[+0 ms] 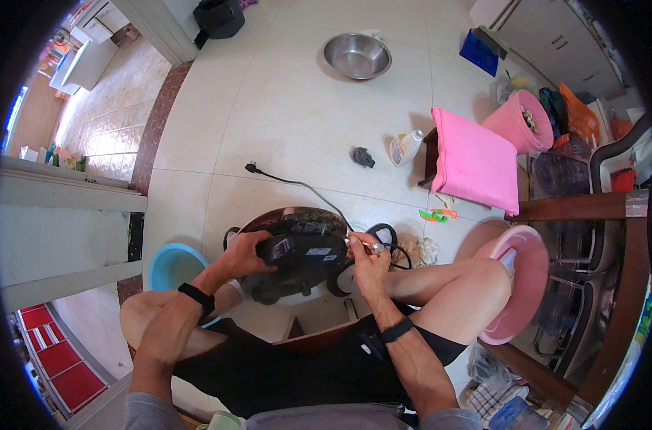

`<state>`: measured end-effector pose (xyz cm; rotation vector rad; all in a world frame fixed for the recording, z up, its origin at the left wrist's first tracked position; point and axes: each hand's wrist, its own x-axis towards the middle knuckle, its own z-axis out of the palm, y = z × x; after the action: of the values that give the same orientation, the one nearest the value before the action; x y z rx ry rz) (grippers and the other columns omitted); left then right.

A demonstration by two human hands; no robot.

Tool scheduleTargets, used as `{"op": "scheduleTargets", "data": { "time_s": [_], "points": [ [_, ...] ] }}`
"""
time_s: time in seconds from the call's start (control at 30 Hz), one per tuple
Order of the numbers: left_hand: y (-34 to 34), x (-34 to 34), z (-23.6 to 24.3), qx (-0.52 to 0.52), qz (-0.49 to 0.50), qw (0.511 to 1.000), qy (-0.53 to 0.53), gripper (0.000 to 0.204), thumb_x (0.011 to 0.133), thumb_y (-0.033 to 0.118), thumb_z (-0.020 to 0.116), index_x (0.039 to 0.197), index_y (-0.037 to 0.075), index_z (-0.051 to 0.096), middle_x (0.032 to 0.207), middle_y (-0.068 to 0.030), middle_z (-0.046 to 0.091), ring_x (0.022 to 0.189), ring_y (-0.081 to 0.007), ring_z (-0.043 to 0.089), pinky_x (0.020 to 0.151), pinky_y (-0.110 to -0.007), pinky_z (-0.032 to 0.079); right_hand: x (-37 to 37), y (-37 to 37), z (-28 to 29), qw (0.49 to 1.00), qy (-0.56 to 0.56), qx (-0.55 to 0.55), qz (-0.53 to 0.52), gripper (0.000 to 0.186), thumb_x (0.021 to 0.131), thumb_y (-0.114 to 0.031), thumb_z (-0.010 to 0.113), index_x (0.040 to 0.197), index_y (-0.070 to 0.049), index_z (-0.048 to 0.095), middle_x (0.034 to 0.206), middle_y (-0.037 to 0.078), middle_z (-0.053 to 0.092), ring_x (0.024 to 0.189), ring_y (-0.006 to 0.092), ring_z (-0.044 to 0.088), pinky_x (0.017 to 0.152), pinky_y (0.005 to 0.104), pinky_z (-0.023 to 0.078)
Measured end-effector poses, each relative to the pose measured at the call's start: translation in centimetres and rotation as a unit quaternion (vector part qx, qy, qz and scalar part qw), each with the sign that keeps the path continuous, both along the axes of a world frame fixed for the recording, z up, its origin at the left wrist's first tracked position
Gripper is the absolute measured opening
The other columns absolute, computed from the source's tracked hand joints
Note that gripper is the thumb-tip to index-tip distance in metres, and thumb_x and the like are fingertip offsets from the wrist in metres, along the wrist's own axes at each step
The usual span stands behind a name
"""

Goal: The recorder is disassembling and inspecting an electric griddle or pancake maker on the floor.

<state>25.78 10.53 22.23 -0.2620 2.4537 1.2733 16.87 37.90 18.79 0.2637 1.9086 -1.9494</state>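
A black electric appliance (297, 261), dark and stained, rests tilted between my legs with its underside toward me. My left hand (243, 254) grips its left part, fingers curled over it. At its right side my right hand (369, 265) pinches a small silvery metal implement (374, 247), whose exact kind I cannot make out. A black power cord (304, 185) runs from that side to a plug (252, 168) on the floor, with a loop beside my right hand.
A blue basin (167, 265) is at my left, a pink basin (526, 301) at my right. A steel bowl (357, 50), white bottle (401, 150), steel-wool pad (362, 158) and orange-green tools (437, 215) lie ahead, near a pink-cushioned stool (476, 158) and pink bin (516, 115).
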Motion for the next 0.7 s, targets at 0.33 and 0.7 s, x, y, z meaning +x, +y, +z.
{"op": "scheduleTargets", "data": {
  "time_s": [0.33,0.7],
  "points": [
    [0.5,0.4,0.3,-0.028,-0.003,1.000,-0.007,0.054,0.058,0.013,0.088,0.105,-0.002,0.065,0.097,-0.0183,0.069,0.093,-0.0306,0.066,0.085,-0.038,0.052,0.0,1.1,0.8,0.995,0.091,0.008,0.049,0.014,0.093,-0.007,0.065,0.101,0.003,0.071,0.086,0.002,0.064,0.070,0.0079,0.055,0.062,0.0233,0.044],
    [0.8,0.6,0.2,-0.025,-0.010,1.000,0.002,0.051,0.058,0.018,0.086,0.101,0.002,0.065,0.092,-0.0185,0.069,0.090,-0.0336,0.067,0.081,-0.038,0.052,-0.6,1.2,2.1,0.976,0.132,0.091,0.146,0.015,0.095,-0.007,0.062,0.103,0.002,0.071,0.086,0.002,0.063,0.075,0.0087,0.056,0.067,0.0224,0.044]
  ]
}}
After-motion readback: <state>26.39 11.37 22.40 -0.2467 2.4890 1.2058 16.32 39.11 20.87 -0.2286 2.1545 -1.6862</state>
